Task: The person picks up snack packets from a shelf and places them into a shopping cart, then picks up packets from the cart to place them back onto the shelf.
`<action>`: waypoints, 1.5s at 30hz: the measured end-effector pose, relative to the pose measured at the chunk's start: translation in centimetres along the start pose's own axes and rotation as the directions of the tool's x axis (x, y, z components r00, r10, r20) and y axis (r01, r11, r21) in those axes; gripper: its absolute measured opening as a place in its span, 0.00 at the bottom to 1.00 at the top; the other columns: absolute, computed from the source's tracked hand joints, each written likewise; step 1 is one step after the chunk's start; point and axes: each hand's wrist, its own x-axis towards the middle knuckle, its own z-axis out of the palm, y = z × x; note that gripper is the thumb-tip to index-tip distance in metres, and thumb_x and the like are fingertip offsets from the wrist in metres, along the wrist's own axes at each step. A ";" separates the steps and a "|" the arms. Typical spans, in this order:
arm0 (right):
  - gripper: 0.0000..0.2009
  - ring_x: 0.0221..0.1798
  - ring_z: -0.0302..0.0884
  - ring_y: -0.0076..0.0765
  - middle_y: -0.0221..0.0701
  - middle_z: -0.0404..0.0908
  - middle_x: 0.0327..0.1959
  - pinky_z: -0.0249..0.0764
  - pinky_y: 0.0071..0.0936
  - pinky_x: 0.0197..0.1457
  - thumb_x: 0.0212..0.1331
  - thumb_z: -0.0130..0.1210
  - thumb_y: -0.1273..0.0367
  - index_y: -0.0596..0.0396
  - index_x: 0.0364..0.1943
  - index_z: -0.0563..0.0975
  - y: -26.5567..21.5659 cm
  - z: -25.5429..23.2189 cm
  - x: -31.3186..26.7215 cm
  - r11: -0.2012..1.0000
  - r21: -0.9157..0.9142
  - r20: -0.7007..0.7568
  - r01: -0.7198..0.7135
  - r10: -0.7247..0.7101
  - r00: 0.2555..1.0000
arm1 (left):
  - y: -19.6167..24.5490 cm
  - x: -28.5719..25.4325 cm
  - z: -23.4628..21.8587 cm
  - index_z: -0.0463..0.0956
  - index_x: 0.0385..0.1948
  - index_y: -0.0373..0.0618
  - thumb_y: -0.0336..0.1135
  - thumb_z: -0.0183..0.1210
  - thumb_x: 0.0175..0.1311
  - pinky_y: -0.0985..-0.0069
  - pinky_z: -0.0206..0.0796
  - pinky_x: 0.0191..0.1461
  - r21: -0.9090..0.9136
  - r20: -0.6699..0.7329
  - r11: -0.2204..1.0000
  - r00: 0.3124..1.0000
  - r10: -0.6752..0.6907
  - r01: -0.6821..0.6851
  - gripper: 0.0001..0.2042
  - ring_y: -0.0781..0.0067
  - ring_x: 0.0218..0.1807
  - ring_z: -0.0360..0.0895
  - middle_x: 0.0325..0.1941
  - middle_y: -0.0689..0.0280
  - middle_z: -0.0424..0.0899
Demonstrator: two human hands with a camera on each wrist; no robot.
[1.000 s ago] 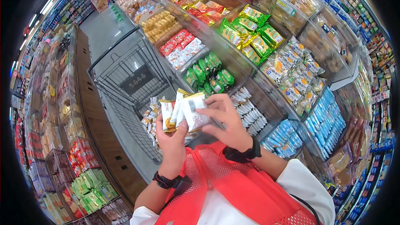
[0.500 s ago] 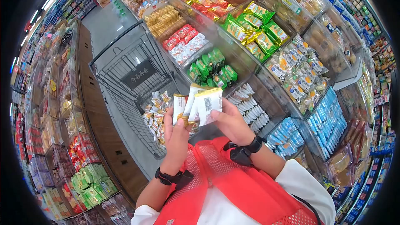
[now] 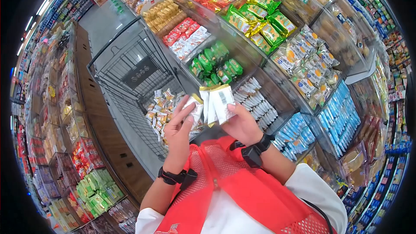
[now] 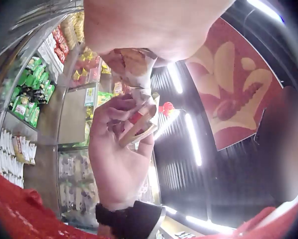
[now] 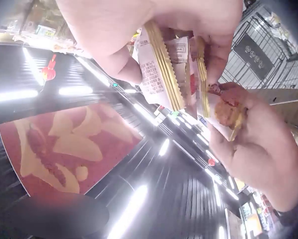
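Note:
In the head view my left hand [image 3: 177, 126] pinches one small white snack packet [image 3: 196, 109] with a gold crimped edge. The right wrist view shows a biscuit-like picture on that packet [image 5: 227, 115]. My right hand [image 3: 244, 125] grips several similar packets [image 3: 222, 103] fanned out, thumb over the front one, which bears a barcode. Printed text and gold ends show on these packets [image 5: 156, 74] from the right wrist. Both hands are side by side in front of the chest, close to the cart's near end.
A grey wire shopping cart [image 3: 130, 80] stands ahead on the left, with many small packets [image 3: 162, 112] inside. On the right, clear bins hold green packs [image 3: 216, 63], white sticks [image 3: 258, 104] and blue packets [image 3: 294, 136]. A brown-sided shelf [image 3: 104, 117] runs along the left.
The left hand has drawn one packet left, slightly apart from the bunch. The rest of the bunch, earlier held between both hands, is now in the right hand.

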 end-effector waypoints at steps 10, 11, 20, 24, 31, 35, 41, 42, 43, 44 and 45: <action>0.22 0.62 0.77 0.38 0.38 0.77 0.61 0.70 0.40 0.68 0.69 0.53 0.68 0.60 0.65 0.68 -0.1 0.1 -1.8 0.987 -0.080 -0.041 0.136 -0.140 0.989 | 3.0 1.4 -0.7 0.64 0.59 0.35 0.16 0.63 0.57 0.74 0.75 0.57 0.043 0.026 0.981 0.981 -0.190 0.189 0.26 0.69 0.54 0.81 0.55 0.55 0.80; 0.23 0.62 0.77 0.38 0.38 0.77 0.61 0.70 0.40 0.68 0.68 0.54 0.68 0.61 0.65 0.68 -0.2 0.4 -2.1 0.979 -0.111 -0.031 0.173 -0.177 0.984 | 3.4 1.6 -1.3 0.68 0.50 0.36 0.16 0.64 0.57 0.75 0.76 0.54 0.054 0.043 0.977 0.977 -0.210 0.207 0.20 0.71 0.49 0.82 0.50 0.57 0.83; 0.34 0.61 0.74 0.28 0.32 0.77 0.59 0.69 0.30 0.67 0.57 0.69 0.66 0.61 0.66 0.67 -0.6 5.3 -4.1 0.558 -0.811 0.080 0.174 -0.189 0.979 | 6.6 2.0 -5.5 0.66 0.66 0.42 0.31 0.53 0.73 0.67 0.77 0.58 -0.007 0.341 0.922 0.867 -0.363 0.388 0.21 0.67 0.58 0.80 0.59 0.60 0.78; 0.32 0.60 0.73 0.24 0.32 0.80 0.55 0.76 0.25 0.56 0.57 0.69 0.66 0.60 0.65 0.69 2.6 7.7 -2.5 0.465 -0.882 0.069 0.081 -0.042 0.997 | 5.9 0.8 -6.9 0.58 0.71 0.42 0.41 0.51 0.75 0.66 0.76 0.59 -0.115 0.453 0.822 0.766 -0.457 0.558 0.27 0.64 0.63 0.75 0.64 0.60 0.73; 0.31 0.62 0.69 0.46 0.41 0.69 0.61 0.67 0.35 0.66 0.57 0.68 0.56 0.54 0.63 0.75 7.8 7.0 -3.7 -0.141 -0.974 0.205 0.178 -0.214 0.955 | 3.3 -1.3 -9.2 0.58 0.67 0.39 0.30 0.72 0.55 0.72 0.70 0.61 0.262 0.504 0.938 0.796 -0.335 0.229 0.39 0.69 0.62 0.73 0.61 0.57 0.71; 0.38 0.62 0.72 0.55 0.50 0.73 0.59 0.68 0.40 0.67 0.58 0.64 0.47 0.58 0.67 0.69 8.9 5.4 -4.6 -0.125 -0.986 0.135 0.114 -0.179 0.975 | 1.5 -1.5 -9.8 0.57 0.68 0.39 0.33 0.70 0.59 0.70 0.66 0.65 0.305 0.623 0.912 0.667 -0.408 0.274 0.37 0.67 0.62 0.72 0.62 0.57 0.71; 0.33 0.52 0.79 0.54 0.49 0.80 0.49 0.74 0.39 0.59 0.51 0.66 0.55 0.64 0.57 0.74 7.1 4.6 -3.7 -0.142 -0.983 -0.106 -0.120 -0.102 0.989 | -3.7 0.2 -9.0 0.55 0.71 0.39 0.36 0.67 0.62 0.71 0.62 0.67 0.411 0.677 0.912 0.666 -0.314 0.012 0.38 0.65 0.63 0.69 0.64 0.57 0.69; 0.33 0.52 0.79 0.54 0.49 0.80 0.49 0.74 0.39 0.59 0.50 0.66 0.55 0.64 0.57 0.74 6.8 4.0 -3.5 -0.159 -0.980 -0.095 -0.122 -0.168 0.981 | -4.8 1.0 -8.3 0.54 0.71 0.39 0.36 0.67 0.63 0.71 0.62 0.67 0.437 0.689 0.893 0.679 -0.253 -0.111 0.38 0.65 0.63 0.69 0.64 0.58 0.69; 0.33 0.51 0.79 0.54 0.49 0.80 0.49 0.74 0.39 0.58 0.50 0.66 0.55 0.64 0.57 0.75 6.4 3.0 -3.2 -0.176 -0.977 -0.081 -0.123 -0.229 0.970 | -5.6 1.8 -7.3 0.54 0.72 0.41 0.36 0.67 0.64 0.71 0.59 0.69 0.330 0.687 0.941 0.665 -0.292 0.073 0.38 0.63 0.65 0.69 0.64 0.59 0.70; 0.33 0.51 0.79 0.54 0.49 0.80 0.48 0.75 0.39 0.58 0.49 0.66 0.55 0.64 0.57 0.75 5.7 2.1 -2.9 -0.194 -0.973 -0.063 -0.123 -0.290 0.955 | -6.2 2.4 -6.4 0.55 0.72 0.42 0.36 0.67 0.64 0.70 0.61 0.69 0.251 0.660 0.941 0.672 -0.337 0.226 0.37 0.64 0.65 0.69 0.64 0.59 0.70; 0.34 0.52 0.80 0.50 0.47 0.81 0.49 0.75 0.37 0.58 0.50 0.67 0.54 0.65 0.57 0.74 4.9 1.9 -2.4 -0.153 -0.979 -0.075 -0.133 -0.336 0.939 | -6.5 3.0 -5.3 0.56 0.71 0.43 0.36 0.67 0.63 0.70 0.62 0.69 0.164 0.634 0.915 0.671 -0.384 0.369 0.37 0.64 0.66 0.69 0.64 0.59 0.70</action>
